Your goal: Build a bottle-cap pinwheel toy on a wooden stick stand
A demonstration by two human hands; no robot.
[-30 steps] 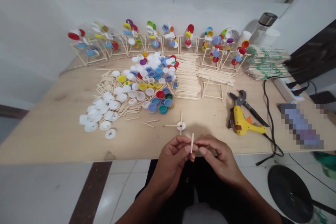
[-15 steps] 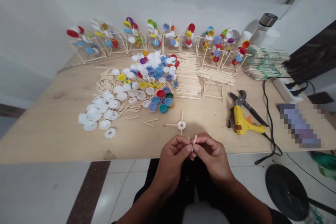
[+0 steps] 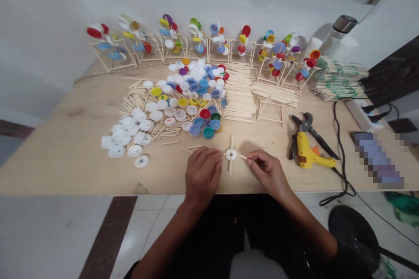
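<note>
A white bottle cap (image 3: 234, 155) with a hole in its middle lies near the table's front, with thin wooden sticks standing out from it. One stick (image 3: 231, 141) points away from me and another (image 3: 230, 168) towards me. My left hand (image 3: 203, 172) rests on the table at the cap's left, fingers closed on the stick on that side, most of which they cover. To the right, my right hand (image 3: 267, 173) pinches a short wooden stick (image 3: 243, 156) between thumb and fingertips. Its free end points at the cap, a small gap away.
Left and behind lie loose bottle caps (image 3: 135, 126) and short sticks (image 3: 134, 99). A yellow glue gun (image 3: 305, 151) and cutters (image 3: 313, 133) lie on the right, beside a black cable (image 3: 342, 148) and phone (image 3: 376, 157). Stick frames with cap wheels (image 3: 170, 39) line the wall.
My hands have parted and moved forward from the table edge to either side of the cap. The right hand carries the short stick; the left has closed on the cap's left stick.
</note>
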